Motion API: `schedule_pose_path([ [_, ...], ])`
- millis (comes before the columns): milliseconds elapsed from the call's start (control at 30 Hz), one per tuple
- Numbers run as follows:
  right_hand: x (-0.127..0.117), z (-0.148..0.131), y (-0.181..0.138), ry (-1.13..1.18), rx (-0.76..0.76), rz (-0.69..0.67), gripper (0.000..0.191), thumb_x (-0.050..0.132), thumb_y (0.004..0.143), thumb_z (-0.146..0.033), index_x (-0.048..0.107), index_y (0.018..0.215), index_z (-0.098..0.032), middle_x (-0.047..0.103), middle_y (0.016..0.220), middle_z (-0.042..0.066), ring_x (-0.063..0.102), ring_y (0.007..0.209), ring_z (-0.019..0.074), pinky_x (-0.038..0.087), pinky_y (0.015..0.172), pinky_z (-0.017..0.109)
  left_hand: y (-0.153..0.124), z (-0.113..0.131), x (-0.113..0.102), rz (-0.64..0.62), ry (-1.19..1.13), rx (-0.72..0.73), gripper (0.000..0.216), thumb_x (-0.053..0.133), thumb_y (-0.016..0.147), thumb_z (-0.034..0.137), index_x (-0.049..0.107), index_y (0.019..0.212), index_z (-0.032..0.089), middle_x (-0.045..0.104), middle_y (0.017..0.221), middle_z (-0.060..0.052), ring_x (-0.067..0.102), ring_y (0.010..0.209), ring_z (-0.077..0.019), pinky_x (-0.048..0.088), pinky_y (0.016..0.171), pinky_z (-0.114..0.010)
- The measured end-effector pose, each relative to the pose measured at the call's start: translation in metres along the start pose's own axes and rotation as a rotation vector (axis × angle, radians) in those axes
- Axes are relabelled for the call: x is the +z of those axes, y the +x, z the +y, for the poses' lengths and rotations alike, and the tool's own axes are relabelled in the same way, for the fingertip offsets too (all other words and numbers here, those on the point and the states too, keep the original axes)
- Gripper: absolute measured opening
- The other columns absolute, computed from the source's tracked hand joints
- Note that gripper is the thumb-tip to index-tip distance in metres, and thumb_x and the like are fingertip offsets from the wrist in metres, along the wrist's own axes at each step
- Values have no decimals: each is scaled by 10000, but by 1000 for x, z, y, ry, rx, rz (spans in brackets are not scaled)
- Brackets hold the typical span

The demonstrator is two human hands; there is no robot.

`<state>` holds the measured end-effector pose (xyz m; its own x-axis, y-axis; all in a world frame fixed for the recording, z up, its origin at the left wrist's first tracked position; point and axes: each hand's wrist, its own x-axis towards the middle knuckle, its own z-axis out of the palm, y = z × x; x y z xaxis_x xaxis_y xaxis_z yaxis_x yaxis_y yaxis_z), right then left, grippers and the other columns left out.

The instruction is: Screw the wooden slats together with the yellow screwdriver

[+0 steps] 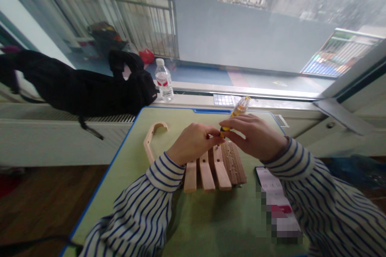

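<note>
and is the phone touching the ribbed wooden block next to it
Apart: the head view shows a bare strip of green tabletop between the phone and the ribbed wooden block.

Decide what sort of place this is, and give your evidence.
Probably a room with a makeshift work spot: a green table bearing wooden pieces sits by a large window, and a water bottle stands on the sill.

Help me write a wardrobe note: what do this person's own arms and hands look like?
The left sleeve and right sleeve match: long, loose, off-white with dark blue stripes, ending in striped cuffs. The left hand and right hand are ungloved.
</note>
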<state>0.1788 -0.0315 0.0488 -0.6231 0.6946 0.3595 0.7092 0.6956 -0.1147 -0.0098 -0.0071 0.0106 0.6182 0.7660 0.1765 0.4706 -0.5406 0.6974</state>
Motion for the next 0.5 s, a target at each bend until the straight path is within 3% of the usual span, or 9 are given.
schedule_pose_path([
  [500, 4, 0, -5, 20, 53, 83, 242, 464, 847, -330, 576, 980, -161, 646, 865, 35, 573, 794, 132, 427, 735, 279, 1, 3, -1, -31, -21, 51, 263, 460, 839, 345, 660, 878, 179, 641, 736, -7, 550, 683, -117, 377, 611, -211],
])
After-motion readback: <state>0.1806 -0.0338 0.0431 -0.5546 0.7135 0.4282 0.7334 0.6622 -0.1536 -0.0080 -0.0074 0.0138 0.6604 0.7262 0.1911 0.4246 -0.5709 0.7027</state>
